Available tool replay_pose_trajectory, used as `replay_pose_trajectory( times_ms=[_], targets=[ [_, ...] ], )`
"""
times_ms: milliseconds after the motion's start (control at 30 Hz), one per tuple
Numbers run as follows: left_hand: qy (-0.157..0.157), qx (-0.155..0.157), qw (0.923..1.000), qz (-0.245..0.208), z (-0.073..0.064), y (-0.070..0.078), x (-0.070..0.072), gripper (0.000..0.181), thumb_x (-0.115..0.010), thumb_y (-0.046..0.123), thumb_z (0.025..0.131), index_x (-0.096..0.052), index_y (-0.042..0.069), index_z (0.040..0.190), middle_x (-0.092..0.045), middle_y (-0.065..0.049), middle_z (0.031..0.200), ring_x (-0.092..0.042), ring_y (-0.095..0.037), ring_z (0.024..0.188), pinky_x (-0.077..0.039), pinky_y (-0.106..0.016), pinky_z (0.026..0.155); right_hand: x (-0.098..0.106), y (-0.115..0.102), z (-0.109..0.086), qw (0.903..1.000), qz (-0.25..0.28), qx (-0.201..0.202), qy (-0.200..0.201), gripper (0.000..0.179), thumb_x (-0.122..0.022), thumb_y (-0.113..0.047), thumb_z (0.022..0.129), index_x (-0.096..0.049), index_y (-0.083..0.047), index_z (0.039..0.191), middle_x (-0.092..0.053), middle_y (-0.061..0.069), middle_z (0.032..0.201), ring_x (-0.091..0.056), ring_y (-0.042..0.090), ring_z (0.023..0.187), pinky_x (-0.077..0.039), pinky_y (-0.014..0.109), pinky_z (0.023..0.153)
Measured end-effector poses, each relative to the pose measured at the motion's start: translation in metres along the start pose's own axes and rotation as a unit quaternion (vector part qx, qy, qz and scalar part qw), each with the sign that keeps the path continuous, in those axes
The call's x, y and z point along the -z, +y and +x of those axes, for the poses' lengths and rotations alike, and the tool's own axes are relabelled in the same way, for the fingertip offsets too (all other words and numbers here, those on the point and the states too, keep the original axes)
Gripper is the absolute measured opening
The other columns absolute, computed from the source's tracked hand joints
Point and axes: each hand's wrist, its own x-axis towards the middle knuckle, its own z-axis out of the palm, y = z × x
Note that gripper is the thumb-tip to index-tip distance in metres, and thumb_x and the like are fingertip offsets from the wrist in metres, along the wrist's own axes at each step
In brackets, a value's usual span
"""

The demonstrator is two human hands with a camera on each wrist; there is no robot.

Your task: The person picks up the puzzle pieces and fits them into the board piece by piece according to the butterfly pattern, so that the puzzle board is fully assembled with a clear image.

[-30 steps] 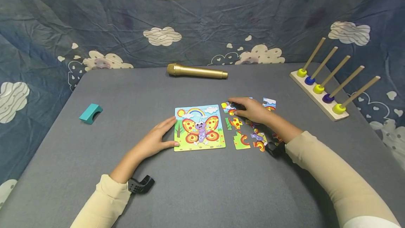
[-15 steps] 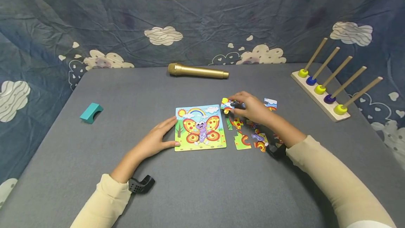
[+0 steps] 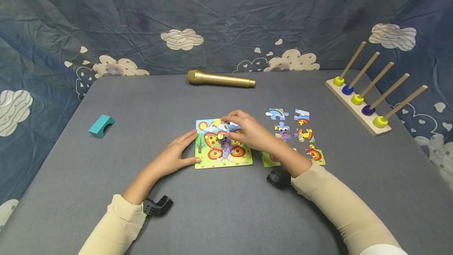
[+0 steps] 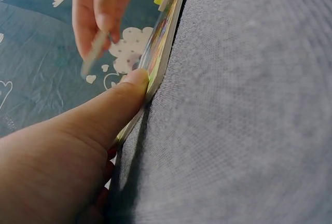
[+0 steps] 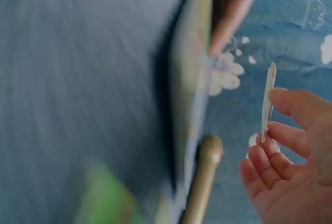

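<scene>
A square butterfly-picture puzzle board (image 3: 212,163) lies on the grey table. My left hand (image 3: 170,156) rests along its left side, thumb at the front corner and fingers farther back; in the left wrist view the thumb (image 4: 116,102) lies on the rim. Over the board, my right hand (image 3: 253,131) pinches a puzzle piece (image 5: 267,102) between thumb and fingers. The right wrist view shows this piece edge-on, raised clear of the board. Several loose pieces lie right of the board, among them a rainbow piece (image 3: 277,113) and a purple face piece (image 3: 282,132); the right forearm partly hides others.
A gold toy microphone (image 3: 221,80) lies behind the board. At the far right stands a peg rack (image 3: 357,107) with yellow and blue beads. A teal arch block (image 3: 101,126) sits at the left. A cloud-patterned cloth (image 3: 141,23) hangs behind the table.
My right hand has taken a puzzle piece from the top left of the loose group and carried it left over the board. The left hand has stayed in place.
</scene>
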Motion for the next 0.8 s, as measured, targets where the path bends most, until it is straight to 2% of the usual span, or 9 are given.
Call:
replay_pose_trajectory(
  times_ms=[167, 367, 567, 800],
  targets=[
    [-0.005, -0.001, 1.0000, 0.003, 0.000, -0.001, -0.001, 0.076, -0.065, 0.038, 0.081, -0.031, 0.005, 0.140, -0.024, -0.009, 0.145, -0.022, -0.031, 0.130, -0.021, -0.050, 0.101, -0.019, 0.002, 0.008, 0.9991, -0.017, -0.020, -0.034, 0.042, -0.064, -0.016, 0.084, -0.055, -0.006, 0.123, -0.049, 0.012, 0.118, -0.046, 0.025, 0.108, -0.038, 0.037, 0.091],
    [0.003, -0.012, 0.9999, 0.000, 0.002, -0.001, 0.000, 0.065, -0.060, 0.034, 0.086, -0.034, 0.003, 0.138, -0.025, -0.009, 0.145, -0.023, -0.031, 0.130, -0.022, -0.050, 0.100, -0.032, 0.008, 0.017, 0.9966, -0.044, -0.036, -0.060, 0.042, -0.064, -0.017, 0.084, -0.054, -0.006, 0.124, -0.049, 0.011, 0.120, -0.043, 0.025, 0.112, -0.034, 0.038, 0.095],
    [0.000, -0.015, 0.9998, -0.009, 0.004, -0.001, 0.004, 0.063, -0.062, 0.030, 0.085, -0.037, 0.001, 0.135, -0.028, -0.012, 0.143, -0.025, -0.033, 0.128, -0.023, -0.050, 0.100, -0.037, 0.007, 0.025, 0.9953, -0.062, -0.043, -0.061, 0.043, -0.065, -0.021, 0.084, -0.055, -0.011, 0.124, -0.049, 0.009, 0.121, -0.043, 0.025, 0.110, -0.031, 0.043, 0.094],
    [-0.019, -0.016, 0.9996, -0.015, 0.009, -0.002, 0.009, 0.067, -0.065, 0.031, 0.083, -0.035, 0.008, 0.138, -0.030, -0.013, 0.139, -0.027, -0.034, 0.124, -0.026, -0.052, 0.097, -0.041, 0.006, 0.035, 0.9930, -0.077, -0.064, -0.062, 0.043, -0.063, -0.028, 0.085, -0.055, -0.019, 0.126, -0.049, 0.003, 0.117, -0.042, 0.019, 0.102, -0.033, 0.037, 0.086]
  ],
)
